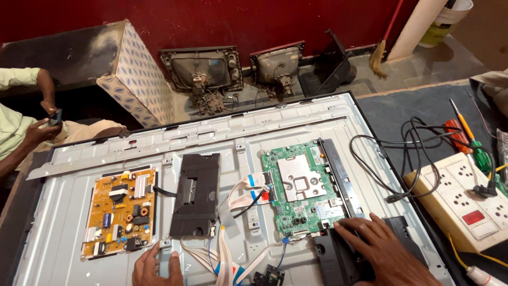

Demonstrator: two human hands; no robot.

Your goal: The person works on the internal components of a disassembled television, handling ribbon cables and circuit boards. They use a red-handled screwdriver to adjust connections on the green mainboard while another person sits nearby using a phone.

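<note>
Head view: the opened flat-panel television back, a silver-grey sheet-metal chassis, lies flat with its boards exposed. The right hand rests palm-down on the black plastic block at the lower right edge of the green main circuit board with its square metal shield, fingers spread flat and gripping nothing. The left hand presses on the chassis below the black rectangular plastic cover, fingers extended, also holding nothing. White flat ribbon cables run from the green board toward the lower edge; the yellow-brown power supply board sits well to the left. For good practice, keep pressure even on the block, steady the chassis with the left hand, and keep the fingers off the ribbon cables. A cream multi-socket extension board lies on the counter to the right.
</note>
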